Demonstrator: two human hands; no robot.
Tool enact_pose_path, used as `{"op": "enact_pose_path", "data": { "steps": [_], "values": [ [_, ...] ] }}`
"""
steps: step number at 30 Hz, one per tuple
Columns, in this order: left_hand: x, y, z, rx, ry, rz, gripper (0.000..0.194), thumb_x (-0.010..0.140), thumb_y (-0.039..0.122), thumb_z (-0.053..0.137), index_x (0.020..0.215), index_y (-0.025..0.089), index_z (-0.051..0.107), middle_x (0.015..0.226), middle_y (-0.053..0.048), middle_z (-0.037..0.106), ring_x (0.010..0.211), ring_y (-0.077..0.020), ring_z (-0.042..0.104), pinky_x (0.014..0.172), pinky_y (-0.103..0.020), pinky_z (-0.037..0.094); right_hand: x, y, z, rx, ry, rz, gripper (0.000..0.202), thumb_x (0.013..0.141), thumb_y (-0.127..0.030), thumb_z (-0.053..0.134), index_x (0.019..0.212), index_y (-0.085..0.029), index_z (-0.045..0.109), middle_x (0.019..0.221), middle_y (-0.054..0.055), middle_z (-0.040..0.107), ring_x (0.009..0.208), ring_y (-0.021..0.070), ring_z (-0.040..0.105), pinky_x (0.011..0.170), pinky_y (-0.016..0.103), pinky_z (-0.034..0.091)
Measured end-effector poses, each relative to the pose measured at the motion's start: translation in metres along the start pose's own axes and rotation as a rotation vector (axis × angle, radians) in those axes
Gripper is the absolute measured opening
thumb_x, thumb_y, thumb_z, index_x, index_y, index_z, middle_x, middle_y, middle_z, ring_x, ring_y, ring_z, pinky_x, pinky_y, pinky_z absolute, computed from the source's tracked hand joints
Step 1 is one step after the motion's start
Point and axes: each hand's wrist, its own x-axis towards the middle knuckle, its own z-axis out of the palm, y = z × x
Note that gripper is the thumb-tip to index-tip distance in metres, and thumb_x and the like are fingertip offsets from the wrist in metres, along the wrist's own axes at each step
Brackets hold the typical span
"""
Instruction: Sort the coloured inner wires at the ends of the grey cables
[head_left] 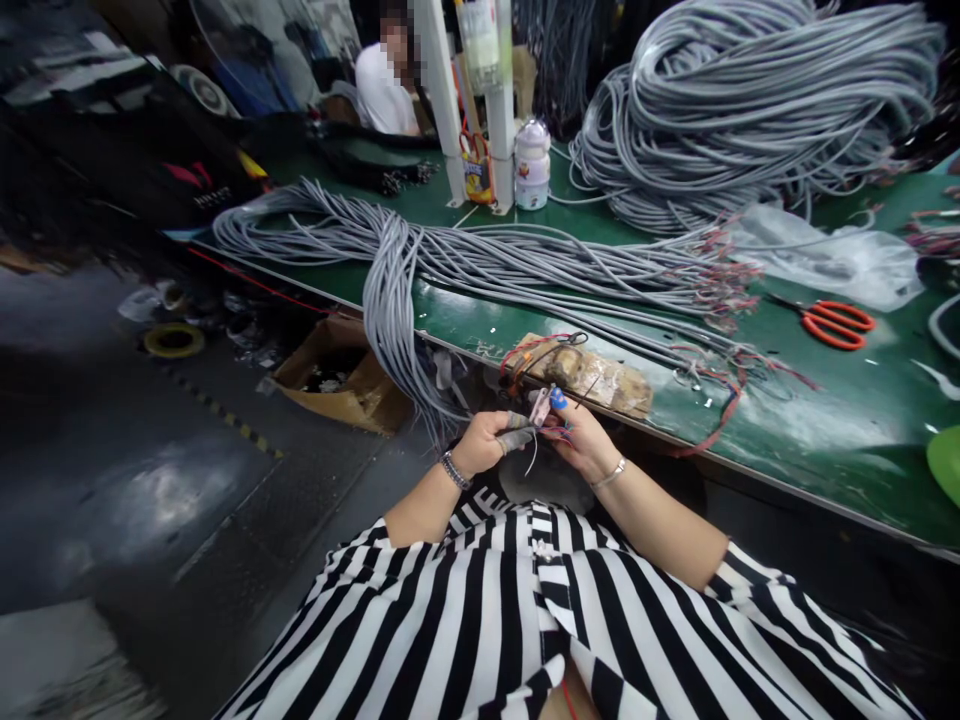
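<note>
Left hand (486,442), right hand (589,446): gripping thin wires (559,434)
Counter (817,420): near edge just beyond hands
Room: between edge and shirt (487,610)

Glossy green tabletop (847,420), rough wood block (626,388)

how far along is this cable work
Done, it seems: the grey bundle has coloured wire ends exposed. In hand: thin wires between the left hand and right hand. Remaining, probably: the big coil looped behind; whether the bundle needs more, I can't tell.
</note>
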Motion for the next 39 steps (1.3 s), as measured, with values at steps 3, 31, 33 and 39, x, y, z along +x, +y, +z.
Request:
{"op": "enact_pose_path", "data": {
  "steps": [3,31,33,39],
  "values": [
    [0.001,0.003,0.001,-0.001,-0.012,0.013,0.041,0.082,0.050,0.067,0.071,0.011,0.069,0.063,-0.003,0.065,0.058,-0.0104,0.056,0.059,-0.022,0.047,-0.001,0.001,0.000,0.008,-0.021,0.026,0.047,0.055,-0.054,0.087,0.071,-0.015,0.065,0.054,-0.004,0.051,0.045,0.0039,0.033,0.036,0.017,0.022],
    [-0.057,0.027,-0.005,0.197,0.254,0.334,0.016,0.084,0.031,0.071,0.088,0.016,0.075,0.067,-0.003,0.065,0.060,-0.0113,0.060,0.058,-0.023,0.047,-0.020,-0.018,-0.004,-0.207,-0.124,0.155,0.049,0.070,-0.063,0.072,0.081,-0.017,0.061,0.072,0.000,0.058,0.046,0.0038,0.021,0.039,0.020,0.005],
    [-0.050,0.032,-0.002,0.198,0.282,0.370,0.015,0.085,0.031,0.070,0.087,0.017,0.075,0.066,-0.003,0.064,0.059,-0.0107,0.059,0.057,-0.023,0.046,-0.020,-0.019,-0.004,-0.241,-0.100,0.126,0.046,0.068,-0.058,0.075,0.079,-0.016,0.060,0.071,-0.001,0.057,0.047,0.0036,0.022,0.040,0.020,0.006],
    [-0.051,0.062,-0.002,0.170,0.306,0.622,0.019,0.083,0.025,0.071,0.101,0.021,0.072,0.068,-0.002,0.068,0.063,-0.0126,0.062,0.060,-0.024,0.049,-0.017,-0.016,-0.005,-0.219,-0.100,0.126,0.049,0.070,-0.062,0.073,0.083,-0.016,0.061,0.071,0.000,0.058,0.046,0.0033,0.023,0.039,0.020,0.007]
  ]
}}
